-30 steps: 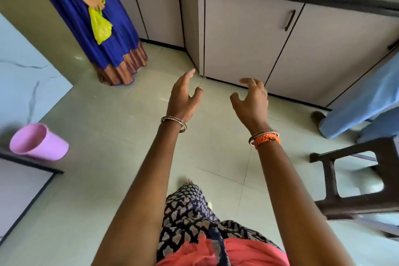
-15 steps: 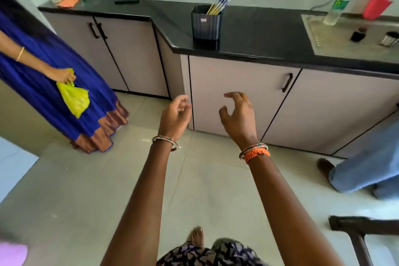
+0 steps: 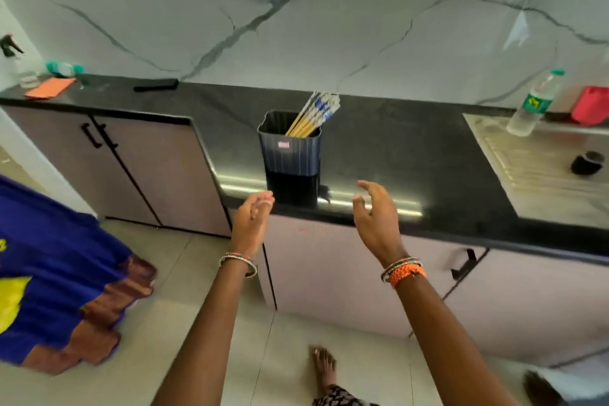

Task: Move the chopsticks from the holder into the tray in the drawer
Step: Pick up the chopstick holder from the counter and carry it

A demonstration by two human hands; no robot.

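A dark blue ribbed holder (image 3: 290, 150) stands on the black countertop (image 3: 389, 155), near its front edge. Several chopsticks (image 3: 316, 114) with yellow shafts and blue-and-white tops lean to the right inside it. My left hand (image 3: 252, 224) is raised just below and left of the holder, fingers loosely curled, holding nothing. My right hand (image 3: 377, 214) is up to the holder's lower right, fingers spread, empty. Both hands hover in front of the counter edge, apart from the holder. The cabinet fronts (image 3: 329, 273) below are closed; no drawer or tray is visible.
A steel sink (image 3: 540, 171) with a black cup sits at right, beside a water bottle (image 3: 534, 105) and a red container (image 3: 591, 105). An orange cloth (image 3: 49, 87) and a black object lie at the counter's left. A person in a blue dress (image 3: 56, 273) stands left.
The view has tilted up from the floor to the counter, bringing the holder close. Both hands have risen towards the counter edge, still empty.
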